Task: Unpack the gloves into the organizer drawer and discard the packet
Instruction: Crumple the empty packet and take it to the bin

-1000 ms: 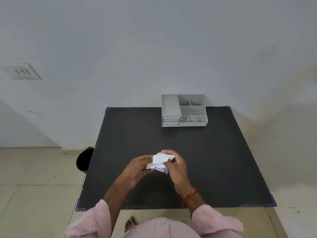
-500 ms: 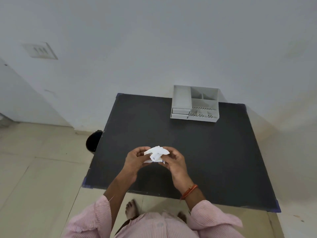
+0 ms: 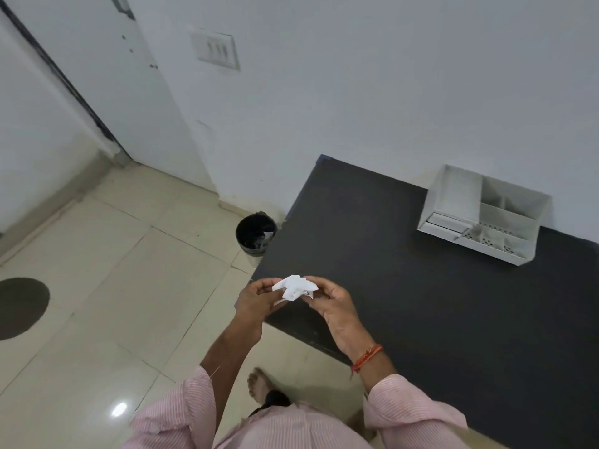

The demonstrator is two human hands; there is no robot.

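Observation:
A crumpled white packet (image 3: 294, 286) is pinched between both hands above the black table's left edge. My left hand (image 3: 256, 301) grips its left side and my right hand (image 3: 330, 304) holds its right side. The white organizer (image 3: 453, 194) stands at the back of the table near the wall, its small drawers (image 3: 445, 223) at the front left looking closed. No gloves can be seen from here.
A black bin (image 3: 256, 234) with some scraps in it stands on the tiled floor beside the black table's (image 3: 421, 303) left edge, near the wall. A dark round mat (image 3: 19, 306) lies on the floor at far left. A door (image 3: 48, 108) fills the left.
My view has swung left, bringing the bin, floor and door into sight. Both hands, still holding the packet, have shifted from over the table's middle to its left edge.

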